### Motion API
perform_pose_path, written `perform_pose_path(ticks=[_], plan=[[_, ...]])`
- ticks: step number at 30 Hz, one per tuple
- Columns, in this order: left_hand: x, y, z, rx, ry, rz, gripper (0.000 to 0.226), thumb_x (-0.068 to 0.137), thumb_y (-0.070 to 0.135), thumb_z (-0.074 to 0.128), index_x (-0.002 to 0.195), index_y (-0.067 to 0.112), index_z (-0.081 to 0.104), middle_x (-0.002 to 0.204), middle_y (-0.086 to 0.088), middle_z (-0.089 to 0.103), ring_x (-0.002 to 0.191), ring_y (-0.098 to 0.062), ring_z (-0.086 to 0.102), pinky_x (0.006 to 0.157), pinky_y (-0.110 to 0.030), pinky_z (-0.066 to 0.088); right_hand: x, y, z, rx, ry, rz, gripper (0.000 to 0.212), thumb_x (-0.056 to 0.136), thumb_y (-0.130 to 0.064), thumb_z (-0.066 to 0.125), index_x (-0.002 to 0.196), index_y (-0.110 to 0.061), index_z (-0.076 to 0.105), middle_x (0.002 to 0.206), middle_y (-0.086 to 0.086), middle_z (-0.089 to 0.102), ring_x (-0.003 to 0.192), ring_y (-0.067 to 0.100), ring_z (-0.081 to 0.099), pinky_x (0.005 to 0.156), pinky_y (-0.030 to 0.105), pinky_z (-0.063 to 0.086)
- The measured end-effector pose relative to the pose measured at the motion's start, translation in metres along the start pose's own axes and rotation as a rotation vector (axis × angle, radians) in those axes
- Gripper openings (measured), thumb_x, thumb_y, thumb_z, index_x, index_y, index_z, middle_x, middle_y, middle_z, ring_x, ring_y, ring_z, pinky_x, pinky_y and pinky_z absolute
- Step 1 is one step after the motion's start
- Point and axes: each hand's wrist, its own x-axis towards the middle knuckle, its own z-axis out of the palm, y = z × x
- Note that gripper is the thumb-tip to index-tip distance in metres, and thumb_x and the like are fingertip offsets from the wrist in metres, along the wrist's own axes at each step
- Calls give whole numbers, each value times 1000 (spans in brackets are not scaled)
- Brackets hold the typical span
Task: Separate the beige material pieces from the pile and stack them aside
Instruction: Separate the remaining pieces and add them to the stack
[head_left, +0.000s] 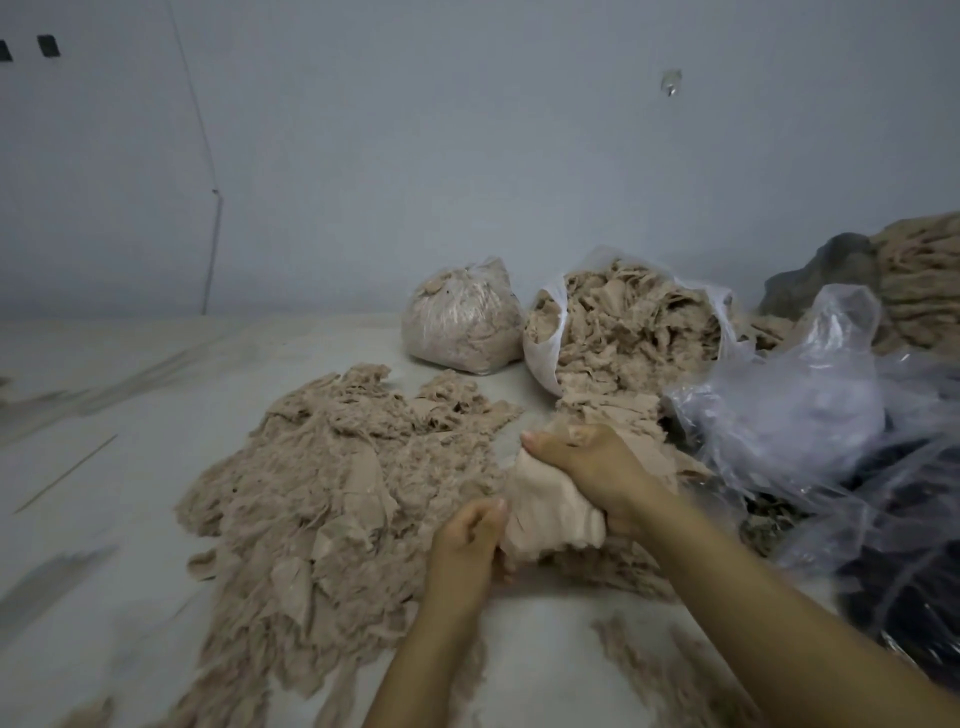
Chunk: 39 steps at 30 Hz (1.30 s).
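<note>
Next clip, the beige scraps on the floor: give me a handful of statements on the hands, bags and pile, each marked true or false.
1. Both hands grip one beige bundle. True: left hand, right hand.
2. The spread pile lies to the left of the hands. True.
3. The tied bag stands open. False: it is closed; the open bag stands to its right.
4. The open bag is empty. False: it is full of beige scraps.
5. The crumpled clear plastic lies at the right. True.

No readable text, label, brand, number or sign anywhere: not on the plastic bags (628, 322), nor on the wall (467, 156).
</note>
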Motion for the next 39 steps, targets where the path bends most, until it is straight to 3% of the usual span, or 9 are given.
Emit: perform_pose_path(ticks=[4,11,17,20,22,26,30,34,39], plan=[[7,-1,-6,-33,95,37,31,95,15,51,65,10,53,44,6,37,39,-6,28,39,-18,23,7,6,-6,-115,139,-29,41,83,-27,73,74,11,60,70,16,56,65,23,52,61,33,41],[14,-4,-28,-27,226,8,47,95,22,54,50,15,43,41,2,36,34,-9,29,40,-19,25,33,2,-18,-113,348,-50,32,81,-30,75,68,-7,57,64,13,55,61,18,55,55,24,42],[4,-27,-66,781,-84,-42,16,82,17,70,76,24,56,73,3,54,71,-13,51,59,-15,37,41,7,-59,-955,378,146,77,79,-58,65,139,-16,40,142,17,39,131,38,36,104,45,36],[0,-35,-71,1029,-193,-64,13,83,27,70,83,23,58,77,2,57,69,-7,48,59,-17,33,12,23,-30,-760,358,-175,31,88,-38,61,115,-24,57,120,6,58,107,20,54,84,29,44],[-2,-34,-69,915,-127,-20,31,87,23,66,64,18,47,59,2,42,55,-8,38,53,-21,27,-15,43,2,-659,111,-169,6,92,-30,58,91,-25,61,85,-4,65,75,7,58,63,17,44],[-8,-21,-60,224,-86,-180,25,89,2,61,68,7,49,54,-5,43,44,-11,43,44,-22,39,-49,81,49,-165,-187,247,39,88,-47,62,72,-11,61,62,4,58,57,12,58,61,31,50],[-19,-17,-62,-54,-203,-305,27,78,-12,62,71,8,47,65,-10,54,55,-15,55,52,-24,46,-50,86,64,266,-85,349,17,93,-15,61,78,-9,65,69,7,69,59,17,64,54,25,51],[-22,-18,-56,-215,-122,-389,22,76,17,73,89,10,56,85,-15,66,76,-24,64,70,-38,54,-54,89,69,-1,31,83,15,89,-3,62,76,-10,58,65,-1,57,60,8,52,56,18,43],[-18,-25,-44,-136,179,-233,13,91,4,56,81,5,64,79,-19,66,75,-30,62,74,-42,52,-63,95,70,-75,138,-11,21,89,-9,63,71,-14,54,60,-9,53,54,-4,47,53,12,36]])
